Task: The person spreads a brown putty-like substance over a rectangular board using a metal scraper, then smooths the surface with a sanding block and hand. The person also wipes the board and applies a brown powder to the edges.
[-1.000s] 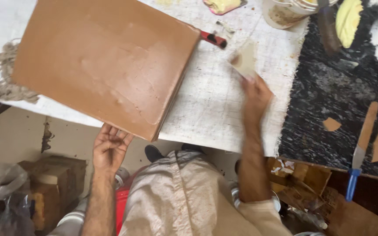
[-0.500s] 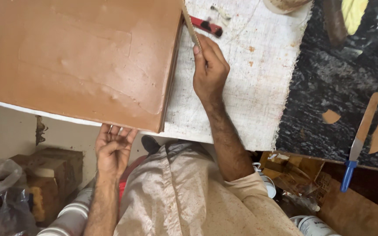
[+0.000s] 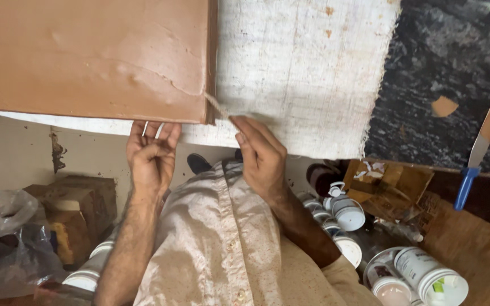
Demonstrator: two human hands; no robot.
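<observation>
A pale woven cloth (image 3: pixel 301 73) covers the near part of the worktop (image 3: pixel 443 62), whose bare surface farther to the right of the right hand is dark and speckled. Below the worktop edge, a pale floor shows left of the left hand, with brown blocks (image 3: pixel 77 212) and a clear plastic bag (image 3: pixel 4 226). Under and to the right of the right forearm stand white lidded jars (image 3: pixel 426 277) and a crumpled cardboard box (image 3: pixel 395 184).

The left hand (image 3: pixel 151 156) is under the worktop edge, palm up, fingers (image 3: pixel 157 133) loosely curled and spread, their tips touching the underside just below the clay slab (image 3: pixel 92 56). It grips nothing.

The right hand (image 3: pixel 262 156) has its fingers (image 3: pixel 248 133) pinched shut on the end of a thin cord (image 3: pixel 215 107). The cord runs from the pinch up and to the left, taut, and meets the slab at its near right corner, where it enters the clay.

The slab is a broad, flat, reddish-brown sheet lying on the cloth, just above the left hand and up-left of the right one. Its right edge runs straight away from the person; its near edge runs left to right along the worktop edge, and that is its long axis as far as it shows, the far and left parts being cut off.

Well right of the right hand, a blue-handled knife (image 3: pixel 480 147) lies on the dark surface, blade pointing away from the person, near small clay scraps (image 3: pixel 443 106).
</observation>
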